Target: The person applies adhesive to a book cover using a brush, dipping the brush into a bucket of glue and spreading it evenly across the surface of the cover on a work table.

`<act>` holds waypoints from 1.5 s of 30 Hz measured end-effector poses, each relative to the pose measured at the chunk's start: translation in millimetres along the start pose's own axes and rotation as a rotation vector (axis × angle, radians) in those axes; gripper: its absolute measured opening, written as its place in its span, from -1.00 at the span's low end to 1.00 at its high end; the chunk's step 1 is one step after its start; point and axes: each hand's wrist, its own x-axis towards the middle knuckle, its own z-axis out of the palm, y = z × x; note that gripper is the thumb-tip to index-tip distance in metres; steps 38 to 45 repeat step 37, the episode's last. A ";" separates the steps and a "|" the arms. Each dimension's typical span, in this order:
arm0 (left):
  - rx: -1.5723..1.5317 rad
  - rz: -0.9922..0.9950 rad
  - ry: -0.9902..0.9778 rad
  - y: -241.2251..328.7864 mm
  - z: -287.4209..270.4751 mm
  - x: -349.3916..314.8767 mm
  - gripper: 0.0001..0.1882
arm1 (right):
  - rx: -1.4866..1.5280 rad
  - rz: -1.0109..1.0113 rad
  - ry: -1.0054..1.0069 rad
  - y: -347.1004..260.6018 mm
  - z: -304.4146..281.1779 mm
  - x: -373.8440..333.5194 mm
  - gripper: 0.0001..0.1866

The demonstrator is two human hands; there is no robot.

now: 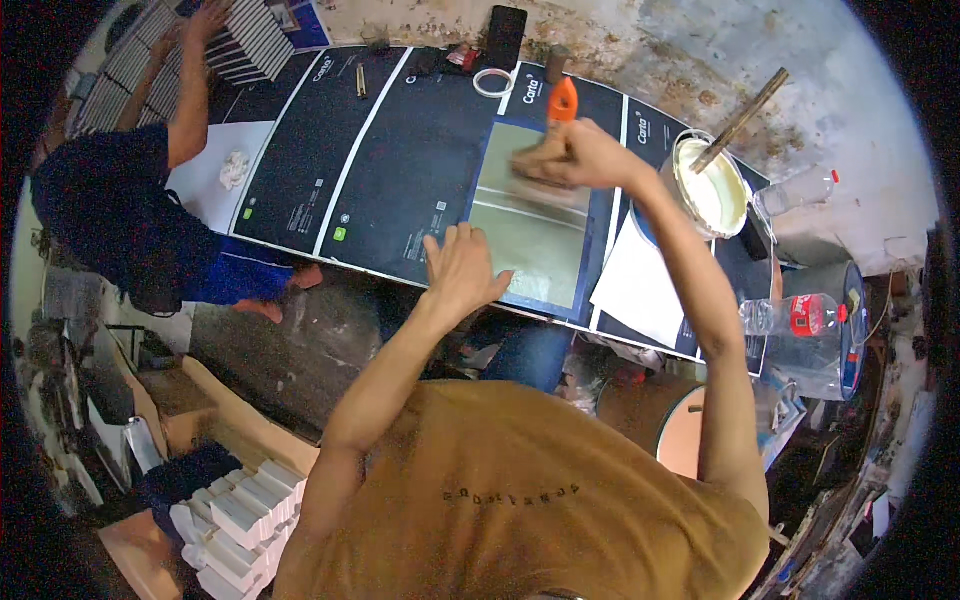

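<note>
My right hand [583,155] is shut on a brush with an orange handle [562,100], its bristles blurred against a grey-green panel [525,245]. The panel lies on a dark printed sheet [385,175] spread over the work surface. My left hand [458,268] lies flat with fingers apart on the near edge of the sheet, just left of the panel. A bucket of pale glue [684,147] with a wooden stick [745,115] in it stands right of my right forearm.
A white paper sheet [640,285] lies by the bucket. Two clear plastic bottles [800,315] [800,190] stand at right. A tape roll [493,82] and a phone [507,35] sit at the far edge. A co-worker in dark blue [120,210] reaches toward stacked books at left. White boxes [240,510] sit lower left.
</note>
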 end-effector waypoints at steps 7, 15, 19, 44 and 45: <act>0.054 -0.015 -0.028 0.7 0.4 3.8 -0.29 | -0.077 -0.240 0.085 12.3 51.7 38.4 -0.81; -0.097 -0.099 -0.110 -20.6 -6.2 28.6 -0.41 | -0.218 0.290 -0.100 10.8 -17.6 -84.1 -0.73; -0.463 -0.227 0.163 -74.8 6.7 92.5 -0.43 | 0.010 0.115 0.175 9.1 -11.3 -82.3 -0.70; -0.364 -0.458 -0.095 -56.8 29.2 68.7 -0.02 | -0.176 0.191 -0.024 23.7 0.4 -39.4 -0.65; -0.364 -0.458 -0.095 -56.8 29.2 68.7 -0.02 | -0.176 0.191 -0.024 23.7 0.4 -39.4 -0.65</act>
